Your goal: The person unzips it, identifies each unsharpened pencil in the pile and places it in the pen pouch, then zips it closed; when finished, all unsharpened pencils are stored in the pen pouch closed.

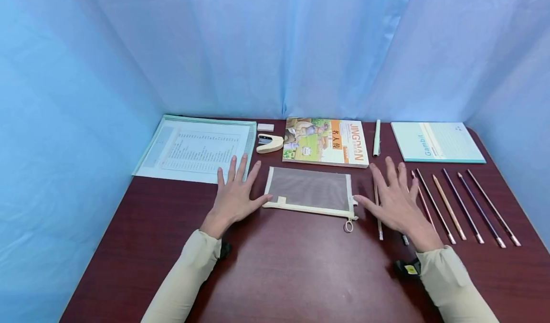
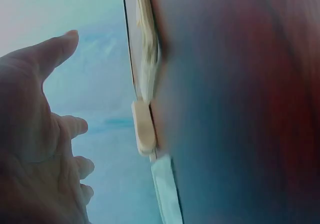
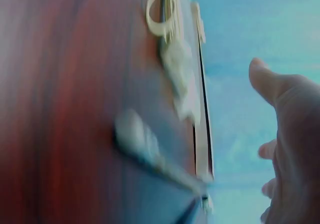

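Observation:
A mesh zip pouch [image 1: 307,191] with cream edging lies flat mid-table, its ring-shaped zipper pull [image 1: 348,229] at the near right corner. My left hand [image 1: 234,196] hovers left of it, fingers spread, thumb beside the pouch's near left corner. On the other side, my right hand [image 1: 395,203] is spread above the pencils, its thumb close to the pouch's right edge. Several pencils, among them a yellow one [image 1: 449,207], lie side by side at the right; my right hand partly hides some. Both wrist views show the hands raised off the tabletop, holding nothing.
Along the back lie a clear folder with a printed sheet [image 1: 202,146], a white eraser [image 1: 265,127], a small cream stapler [image 1: 269,144], an illustrated book [image 1: 324,141], a pale green pen [image 1: 376,139] and a notebook [image 1: 438,141]. Blue curtains [image 1: 275,41] surround the table.

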The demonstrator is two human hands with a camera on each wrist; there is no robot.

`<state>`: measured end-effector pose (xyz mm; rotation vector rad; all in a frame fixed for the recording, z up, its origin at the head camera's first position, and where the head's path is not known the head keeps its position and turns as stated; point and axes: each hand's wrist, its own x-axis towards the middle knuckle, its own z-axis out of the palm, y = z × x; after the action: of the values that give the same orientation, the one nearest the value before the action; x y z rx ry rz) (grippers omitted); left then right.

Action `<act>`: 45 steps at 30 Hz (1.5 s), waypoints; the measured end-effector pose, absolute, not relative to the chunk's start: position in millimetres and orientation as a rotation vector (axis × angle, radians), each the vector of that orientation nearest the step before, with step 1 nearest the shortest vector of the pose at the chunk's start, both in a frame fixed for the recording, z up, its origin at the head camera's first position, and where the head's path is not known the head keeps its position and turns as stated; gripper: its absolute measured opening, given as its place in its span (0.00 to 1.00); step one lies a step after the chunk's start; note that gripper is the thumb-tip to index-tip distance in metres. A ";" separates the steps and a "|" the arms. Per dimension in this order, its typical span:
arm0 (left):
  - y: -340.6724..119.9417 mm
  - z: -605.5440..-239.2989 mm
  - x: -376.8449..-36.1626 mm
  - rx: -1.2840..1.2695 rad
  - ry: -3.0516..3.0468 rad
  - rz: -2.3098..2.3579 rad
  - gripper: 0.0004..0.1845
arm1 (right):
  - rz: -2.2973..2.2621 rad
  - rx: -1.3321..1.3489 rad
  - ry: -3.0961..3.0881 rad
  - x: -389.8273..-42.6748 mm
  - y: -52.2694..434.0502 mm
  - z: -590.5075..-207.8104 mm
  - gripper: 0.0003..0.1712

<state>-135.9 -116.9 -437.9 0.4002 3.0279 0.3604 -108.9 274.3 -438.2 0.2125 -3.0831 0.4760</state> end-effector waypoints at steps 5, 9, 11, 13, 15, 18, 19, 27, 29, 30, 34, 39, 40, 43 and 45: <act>-102.3 -443.4 -130.6 0.450 3.021 0.367 0.49 | 0.484 0.255 -3.140 -105.6 250.1 -443.7 0.55; -92.6 -445.1 -126.6 0.476 2.985 0.374 0.50 | 0.488 0.265 -3.202 -102.7 236.8 -448.3 0.55; -89.1 -445.3 -125.1 0.484 2.961 0.375 0.50 | 0.486 0.270 -3.224 -100.5 231.7 -450.2 0.55; -86.5 -444.8 -123.6 0.493 2.938 0.385 0.50 | 0.482 0.275 -3.242 -97.8 226.8 -451.4 0.54; -84.8 -444.6 -122.5 0.508 2.912 0.399 0.50 | 0.469 0.275 -3.256 -95.3 222.4 -451.9 0.54; -83.0 -444.7 -120.9 0.533 2.852 0.437 0.49 | 0.440 0.260 -3.285 -92.0 216.4 -451.6 0.53; -82.5 -445.2 -120.5 0.539 2.822 0.455 0.49 | 0.429 0.254 -3.294 -91.4 215.0 -451.6 0.53; -78.0 -450.1 -117.6 0.532 2.601 0.559 0.48 | 0.423 0.253 -3.313 -91.1 208.7 -450.5 0.51; -76.9 -451.2 -117.3 0.525 2.592 0.553 0.48 | 0.485 0.265 -3.305 -92.3 208.5 -448.4 0.50; -76.3 -451.7 -117.4 0.522 2.590 0.547 0.48 | 0.532 0.265 -3.296 -93.2 208.6 -446.8 0.49; -74.3 -452.2 -117.4 0.521 2.584 0.525 0.48 | 0.797 0.262 -3.224 -96.3 212.9 -438.1 0.43; -73.8 -450.3 -117.4 0.527 2.579 0.495 0.48 | 1.098 0.225 -3.087 -100.9 220.7 -429.7 0.35; -74.0 -449.9 -117.4 0.528 2.578 0.493 0.48 | 1.146 0.204 -3.067 -102.5 222.1 -429.8 0.33; -74.5 -449.0 -118.0 0.537 2.577 0.490 0.49 | 1.287 0.119 -3.030 -107.5 225.5 -433.6 0.31; -74.6 -448.9 -118.8 0.540 2.578 0.484 0.49 | 1.330 0.074 -3.016 -110.3 227.3 -438.8 0.31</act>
<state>-118.8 -74.6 -448.9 0.5397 2.5780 0.4840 -110.3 227.3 -438.8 0.0740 -3.0165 1.3298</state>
